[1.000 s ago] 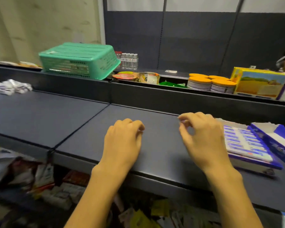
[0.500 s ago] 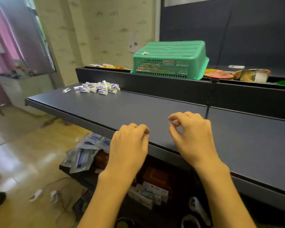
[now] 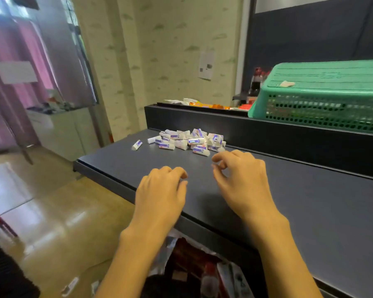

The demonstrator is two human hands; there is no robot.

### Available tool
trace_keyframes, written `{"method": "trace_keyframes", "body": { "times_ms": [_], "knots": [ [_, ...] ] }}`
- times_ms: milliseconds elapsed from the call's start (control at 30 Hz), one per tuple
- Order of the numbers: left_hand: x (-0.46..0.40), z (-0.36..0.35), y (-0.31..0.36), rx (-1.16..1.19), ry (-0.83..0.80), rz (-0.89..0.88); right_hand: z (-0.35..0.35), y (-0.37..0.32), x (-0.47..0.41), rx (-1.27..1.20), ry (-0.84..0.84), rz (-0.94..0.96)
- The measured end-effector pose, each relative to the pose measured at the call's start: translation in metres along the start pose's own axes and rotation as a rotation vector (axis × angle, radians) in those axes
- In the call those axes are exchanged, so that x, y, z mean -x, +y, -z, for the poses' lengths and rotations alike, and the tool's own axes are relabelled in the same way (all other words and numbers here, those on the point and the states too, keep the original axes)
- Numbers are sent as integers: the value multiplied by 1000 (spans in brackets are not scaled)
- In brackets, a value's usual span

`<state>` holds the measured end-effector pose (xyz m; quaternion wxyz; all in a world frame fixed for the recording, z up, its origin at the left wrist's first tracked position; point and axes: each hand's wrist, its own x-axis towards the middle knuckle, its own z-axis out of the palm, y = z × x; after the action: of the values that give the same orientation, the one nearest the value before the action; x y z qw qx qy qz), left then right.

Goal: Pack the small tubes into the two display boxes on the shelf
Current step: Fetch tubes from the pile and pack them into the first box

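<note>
Two hands [image 3: 202, 186] empty, loosely curled | tubes [image 3: 187, 141] heaped on shelf [image 3: 310, 201]

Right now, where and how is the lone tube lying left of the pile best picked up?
Pinch the lone tube across its narrow sides at mid-length, coming from above. It lies flat on the shelf, apart from the pile of tubes, so fingers probably fit on both sides. The left hand looks freer to reach it.
</note>
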<state>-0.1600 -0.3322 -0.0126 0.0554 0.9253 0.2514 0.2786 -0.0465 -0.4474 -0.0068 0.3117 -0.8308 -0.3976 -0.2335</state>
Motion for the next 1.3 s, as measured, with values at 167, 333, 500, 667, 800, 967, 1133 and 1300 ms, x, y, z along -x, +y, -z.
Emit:
{"method": "trace_keyframes", "body": {
  "times_ms": [167, 333, 500, 667, 800, 967, 1133, 1300],
  "knots": [
    [-55, 0, -82, 21, 11, 17, -57, -50, -58, 5, -8, 14],
    [-115, -18, -156, 63, -39, -23, -113, -77, -100, 118, -62, -46],
    [-169, -37, -215, 92, -100, -100, -164, -95, -131, 199, -113, -227],
    [-213, -52, -250, 117, -198, -186, -198, -107, -153, 279, -195, -395],
    [-227, -63, -256, 115, -310, -212, -209, -107, -159, 321, -265, -475],
    [-238, -72, -262, 87, -398, -182, -221, -102, -178, 345, -326, -525],
    [-245, -76, -263, 94, -351, -214, -230, -97, -183, 387, -383, -532],
    [-247, -77, -262, 135, -337, -228, -230, -96, -185, 435, -385, -535]
  ]
}}
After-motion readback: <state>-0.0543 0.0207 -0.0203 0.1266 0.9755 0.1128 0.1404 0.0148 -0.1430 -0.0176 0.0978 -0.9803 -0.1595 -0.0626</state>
